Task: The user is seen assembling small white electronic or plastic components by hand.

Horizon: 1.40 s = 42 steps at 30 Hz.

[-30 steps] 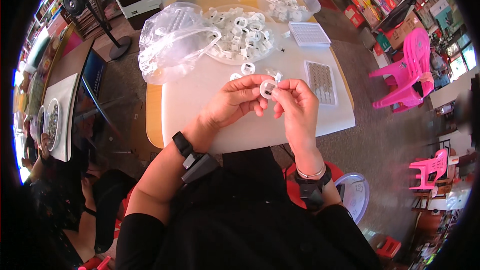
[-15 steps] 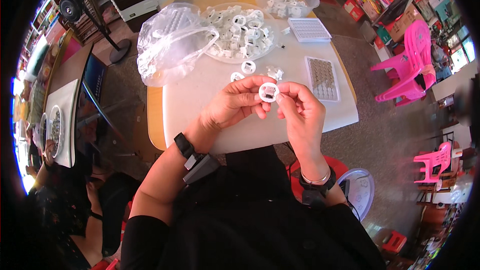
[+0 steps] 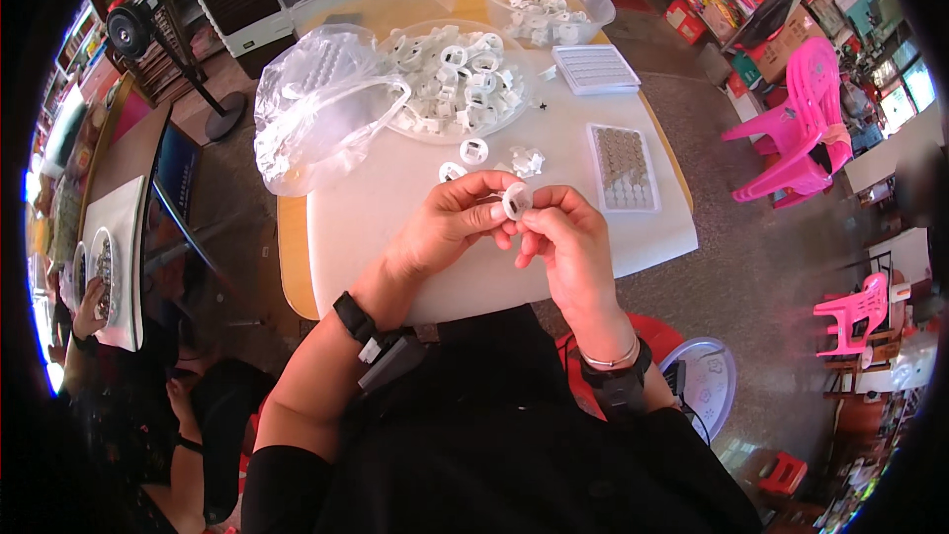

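A small round white plastic part [image 3: 516,201] with a dark piece in its middle is held up over the near half of the table. My left hand [image 3: 450,222] pinches its left edge between thumb and fingers. From the other side my right hand [image 3: 565,237] grips it too, thumb and forefinger at its right edge. Just beyond my hands lie a similar white ring part [image 3: 474,151], another round part [image 3: 452,171] partly behind my left fingers, and a small white cluster [image 3: 527,161].
A shallow clear bowl [image 3: 509,127] heaped with white parts stands mid-table, beside a crumpled plastic bag [image 3: 316,124]. Behind is another clear bowl [image 3: 603,12]. Right lie a white tray [image 3: 596,69] and a tray of small round pieces [image 3: 625,168]. A co-worker's hand [image 3: 89,309] reaches into a bowl at left.
The round part has turned from facing up to a tilted angle, and both hands have shifted with it. The whole view has moved slightly. The co-worker's hand now reaches into the bowl.
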Each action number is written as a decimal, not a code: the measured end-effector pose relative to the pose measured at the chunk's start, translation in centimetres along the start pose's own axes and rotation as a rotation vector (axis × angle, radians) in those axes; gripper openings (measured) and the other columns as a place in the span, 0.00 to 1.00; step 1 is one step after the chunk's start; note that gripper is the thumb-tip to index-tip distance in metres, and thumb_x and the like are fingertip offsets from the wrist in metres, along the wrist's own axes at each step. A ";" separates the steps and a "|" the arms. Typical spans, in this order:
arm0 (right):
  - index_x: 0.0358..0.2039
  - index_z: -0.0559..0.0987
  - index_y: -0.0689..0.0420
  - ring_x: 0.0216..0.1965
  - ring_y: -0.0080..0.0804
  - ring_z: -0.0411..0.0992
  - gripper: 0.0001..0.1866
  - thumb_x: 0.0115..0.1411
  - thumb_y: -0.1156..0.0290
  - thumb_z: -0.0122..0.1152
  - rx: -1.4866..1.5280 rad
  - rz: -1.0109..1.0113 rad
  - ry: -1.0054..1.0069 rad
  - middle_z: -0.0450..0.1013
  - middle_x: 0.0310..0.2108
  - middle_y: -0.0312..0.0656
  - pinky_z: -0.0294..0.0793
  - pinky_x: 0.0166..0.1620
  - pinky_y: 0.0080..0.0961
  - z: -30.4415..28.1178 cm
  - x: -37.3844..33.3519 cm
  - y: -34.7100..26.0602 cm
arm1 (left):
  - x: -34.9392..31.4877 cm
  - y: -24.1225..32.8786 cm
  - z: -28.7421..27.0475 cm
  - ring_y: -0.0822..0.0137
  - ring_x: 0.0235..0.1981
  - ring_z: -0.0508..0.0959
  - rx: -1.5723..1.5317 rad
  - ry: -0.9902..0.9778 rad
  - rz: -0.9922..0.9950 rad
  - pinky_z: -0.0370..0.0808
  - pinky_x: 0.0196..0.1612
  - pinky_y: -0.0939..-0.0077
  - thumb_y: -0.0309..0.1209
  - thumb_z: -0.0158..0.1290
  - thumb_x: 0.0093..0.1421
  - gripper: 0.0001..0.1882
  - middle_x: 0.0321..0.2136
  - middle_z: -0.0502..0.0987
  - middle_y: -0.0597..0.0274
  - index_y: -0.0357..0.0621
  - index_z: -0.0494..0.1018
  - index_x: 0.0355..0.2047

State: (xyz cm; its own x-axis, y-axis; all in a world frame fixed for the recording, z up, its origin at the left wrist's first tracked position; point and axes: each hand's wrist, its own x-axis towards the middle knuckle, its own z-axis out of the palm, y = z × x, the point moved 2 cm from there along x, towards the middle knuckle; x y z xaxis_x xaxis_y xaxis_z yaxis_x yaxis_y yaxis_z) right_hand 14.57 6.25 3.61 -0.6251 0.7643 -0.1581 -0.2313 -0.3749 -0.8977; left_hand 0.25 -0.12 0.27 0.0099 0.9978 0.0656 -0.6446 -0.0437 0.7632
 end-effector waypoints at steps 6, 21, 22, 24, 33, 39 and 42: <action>0.34 0.73 0.63 0.22 0.22 0.70 0.07 0.58 0.74 0.56 -0.198 -0.107 0.033 0.73 0.24 0.39 0.70 0.24 0.18 -2.5 1.0 -0.9 | 0.6 -0.1 -0.5 0.69 0.33 0.75 -0.044 0.151 0.034 0.73 0.36 0.76 0.30 0.48 0.62 0.14 0.36 0.75 0.60 0.35 0.69 0.45; 0.29 0.79 0.58 0.29 0.40 0.72 0.04 0.52 0.75 0.59 -1.306 -0.645 0.313 0.72 0.25 0.41 0.71 0.32 0.32 -12.0 4.4 -4.0 | 0.8 0.2 -0.7 0.67 0.31 0.75 -0.050 0.159 0.005 0.73 0.33 0.76 0.31 0.45 0.61 0.16 0.33 0.74 0.57 0.31 0.67 0.46; 0.28 0.80 0.58 0.31 0.41 0.72 0.03 0.51 0.75 0.59 -1.352 -0.689 0.315 0.71 0.26 0.41 0.71 0.33 0.34 -11.5 4.5 -3.9 | 0.6 0.2 -0.7 0.67 0.32 0.75 -0.038 0.170 -0.016 0.73 0.34 0.76 0.30 0.46 0.61 0.16 0.33 0.74 0.57 0.31 0.67 0.46; 0.27 0.78 0.58 0.32 0.41 0.72 0.03 0.51 0.75 0.59 -1.393 -0.726 0.288 0.71 0.26 0.41 0.71 0.34 0.35 -11.3 4.7 -3.6 | 0.5 0.1 -0.7 0.67 0.32 0.75 -0.048 0.161 -0.029 0.73 0.34 0.75 0.29 0.46 0.61 0.16 0.33 0.74 0.57 0.32 0.67 0.46; 0.29 0.73 0.59 0.28 0.41 0.72 0.04 0.51 0.81 0.56 -1.357 -0.661 0.289 0.72 0.26 0.43 0.72 0.31 0.34 -11.2 5.2 -3.8 | 0.8 0.0 -0.8 0.67 0.35 0.76 -0.129 0.011 -0.054 0.75 0.37 0.76 0.27 0.46 0.62 0.15 0.37 0.74 0.57 0.33 0.67 0.49; 0.32 0.77 0.61 0.27 0.36 0.73 0.06 0.53 0.81 0.57 -0.833 -0.619 0.124 0.73 0.28 0.45 0.72 0.32 0.25 -3.9 1.6 -3.9 | 0.6 -0.1 -0.6 0.67 0.33 0.76 -0.113 0.086 -0.081 0.75 0.35 0.76 0.28 0.48 0.61 0.18 0.35 0.74 0.54 0.33 0.66 0.50; 0.32 0.77 0.61 0.28 0.37 0.73 0.05 0.53 0.82 0.57 -0.839 -0.769 0.040 0.73 0.28 0.43 0.72 0.32 0.26 -1.1 0.7 -2.6 | 0.5 -0.1 -0.7 0.68 0.36 0.76 -0.122 0.004 -0.099 0.75 0.39 0.75 0.28 0.47 0.63 0.16 0.37 0.74 0.58 0.34 0.67 0.50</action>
State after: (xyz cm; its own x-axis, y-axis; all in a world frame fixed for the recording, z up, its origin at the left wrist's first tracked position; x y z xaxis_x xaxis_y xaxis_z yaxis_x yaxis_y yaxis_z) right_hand 15.54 8.38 5.38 -0.5055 0.6618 0.5537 0.0380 0.6581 -0.7519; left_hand -0.26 0.43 -0.24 0.0749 0.9972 -0.0091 -0.7286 0.0609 0.6823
